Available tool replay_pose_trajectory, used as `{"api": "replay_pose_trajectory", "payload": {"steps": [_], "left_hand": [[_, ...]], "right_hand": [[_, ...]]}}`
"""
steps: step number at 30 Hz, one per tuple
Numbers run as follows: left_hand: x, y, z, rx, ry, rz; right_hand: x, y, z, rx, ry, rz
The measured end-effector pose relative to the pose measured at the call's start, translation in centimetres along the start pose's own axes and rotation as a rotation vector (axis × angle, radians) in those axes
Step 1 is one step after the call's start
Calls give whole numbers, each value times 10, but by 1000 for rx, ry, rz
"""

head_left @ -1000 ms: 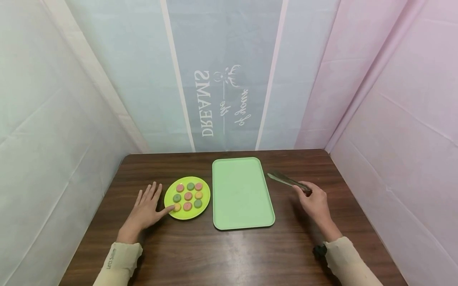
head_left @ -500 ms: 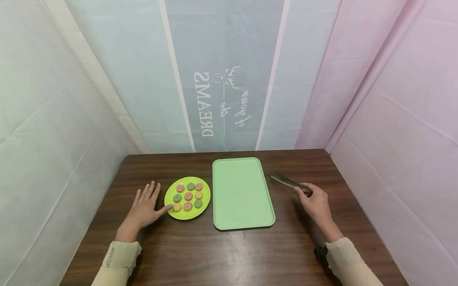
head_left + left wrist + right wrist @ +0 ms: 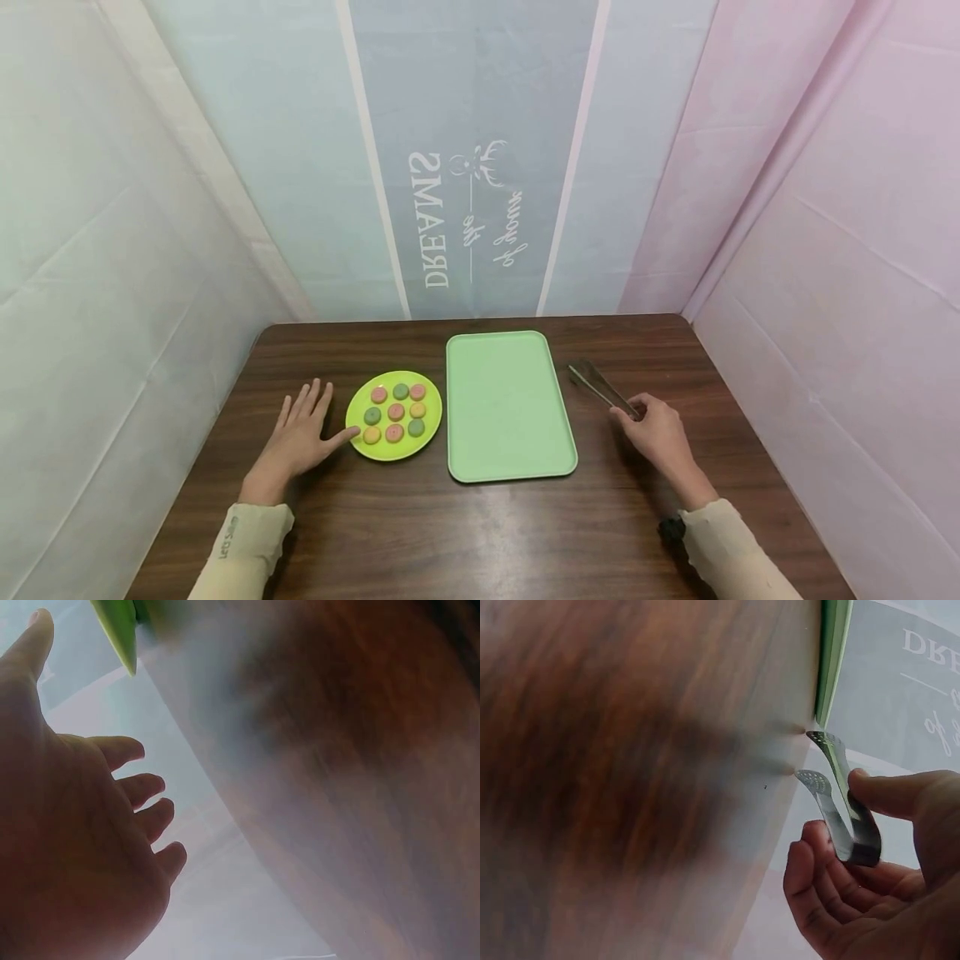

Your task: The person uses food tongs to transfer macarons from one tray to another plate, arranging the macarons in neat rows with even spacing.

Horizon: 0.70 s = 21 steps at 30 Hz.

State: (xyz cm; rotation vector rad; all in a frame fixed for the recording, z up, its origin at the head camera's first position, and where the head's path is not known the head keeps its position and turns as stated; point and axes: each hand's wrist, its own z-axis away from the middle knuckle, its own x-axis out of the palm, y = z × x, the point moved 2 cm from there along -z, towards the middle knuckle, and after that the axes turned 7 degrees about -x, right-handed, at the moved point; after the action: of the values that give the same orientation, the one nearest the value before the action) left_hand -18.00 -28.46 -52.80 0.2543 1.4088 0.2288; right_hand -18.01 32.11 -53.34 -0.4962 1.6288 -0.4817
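My right hand [image 3: 654,432] holds metal tongs [image 3: 844,814] between thumb and fingers, to the right of the green tray. In the right wrist view the two perforated tips of the tongs stand apart with nothing between them. My left hand [image 3: 298,437] is spread with straight fingers at the left of a yellow-green plate [image 3: 363,450], its thumb reaching the plate's rim. On the plate sit several small round pieces like macarons or biscuits, such as a pink one [image 3: 396,412], a green one [image 3: 372,416] and a yellow one [image 3: 371,435].
A light green rectangular tray [image 3: 510,408] lies between the plate and the tongs, its surface bare. The dark wooden table [image 3: 480,533] runs back to a printed cloth backdrop [image 3: 472,100]. Pale cloth walls stand on both sides.
The tongs have swung and their arms now show spread apart, while the right hand shifts slightly nearer. My left hand has slid a little left, its thumb drawing back from the yellow piece.
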Motion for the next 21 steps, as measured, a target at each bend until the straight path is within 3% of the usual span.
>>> {"api": "replay_pose_trajectory", "payload": {"steps": [21], "left_hand": [[-4,-7,-4,8,21,2]], "right_hand": [[15,6,-5,2,-108,69]]}}
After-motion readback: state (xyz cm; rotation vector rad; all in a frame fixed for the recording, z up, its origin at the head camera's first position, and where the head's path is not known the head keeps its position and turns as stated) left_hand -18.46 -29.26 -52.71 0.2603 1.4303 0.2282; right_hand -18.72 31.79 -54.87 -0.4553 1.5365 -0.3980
